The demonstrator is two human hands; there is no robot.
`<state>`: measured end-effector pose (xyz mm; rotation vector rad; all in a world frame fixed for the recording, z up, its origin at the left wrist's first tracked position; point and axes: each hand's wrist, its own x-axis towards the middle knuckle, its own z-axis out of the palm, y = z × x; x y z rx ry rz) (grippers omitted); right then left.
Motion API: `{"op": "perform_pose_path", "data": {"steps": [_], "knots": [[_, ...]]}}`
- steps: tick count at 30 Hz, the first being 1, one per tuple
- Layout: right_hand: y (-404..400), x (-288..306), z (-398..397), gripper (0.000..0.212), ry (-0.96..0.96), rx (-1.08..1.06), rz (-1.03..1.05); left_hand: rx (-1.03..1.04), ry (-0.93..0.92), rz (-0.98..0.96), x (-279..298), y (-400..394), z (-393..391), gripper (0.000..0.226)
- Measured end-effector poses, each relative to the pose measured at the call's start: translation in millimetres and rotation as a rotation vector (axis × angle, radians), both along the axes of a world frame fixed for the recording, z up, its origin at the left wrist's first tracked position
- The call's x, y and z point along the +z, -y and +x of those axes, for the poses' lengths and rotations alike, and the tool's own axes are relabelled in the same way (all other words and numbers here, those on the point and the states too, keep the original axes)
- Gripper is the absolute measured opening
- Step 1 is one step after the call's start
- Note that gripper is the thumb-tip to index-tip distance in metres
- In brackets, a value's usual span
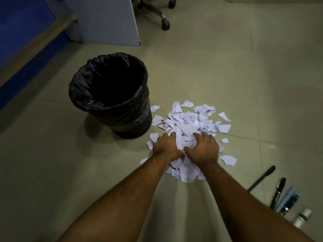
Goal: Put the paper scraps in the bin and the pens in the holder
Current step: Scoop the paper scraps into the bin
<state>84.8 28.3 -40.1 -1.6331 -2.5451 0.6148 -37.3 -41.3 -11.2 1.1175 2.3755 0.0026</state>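
A pile of torn white paper scraps lies on the floor just right of a black bin lined with a black bag. My left hand and my right hand press together on the near part of the pile, fingers curled around a clump of scraps between them. Several pens lie on the floor at the lower right: a thin black one, a thicker black one, a light blue one and a white one with a green band. No pen holder is in view.
A grey desk panel stands behind the bin. An office chair's wheeled base is at the top. A blue wall with a skirting strip runs along the left. Loose scraps lie scattered around the pile's edges.
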Motion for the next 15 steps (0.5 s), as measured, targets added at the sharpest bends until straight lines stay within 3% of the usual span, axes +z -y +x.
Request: {"op": "perform_pose_path", "data": {"steps": [3,6,10,15], "knots": [[4.3,-6.9,9.4,0.077,0.150,0.077,-0.037,-0.147,-0.115,-0.058,-12.9,-5.4,7.4,0.085],[10.1,-8.9,10.9,0.064,0.111,0.095,-0.010,-0.276,-0.216,-0.015,-23.0,0.4,8.1,0.059],[12.4,-6.8,6.1,0.040,0.043,0.076,0.043,-0.232,-0.201,0.125,-25.3,0.7,2.1,0.023],[13.4,-2.5,1.0,0.027,-0.017,0.047,0.016,-0.165,-0.190,0.243,-26.3,4.7,-5.5,0.020]]}}
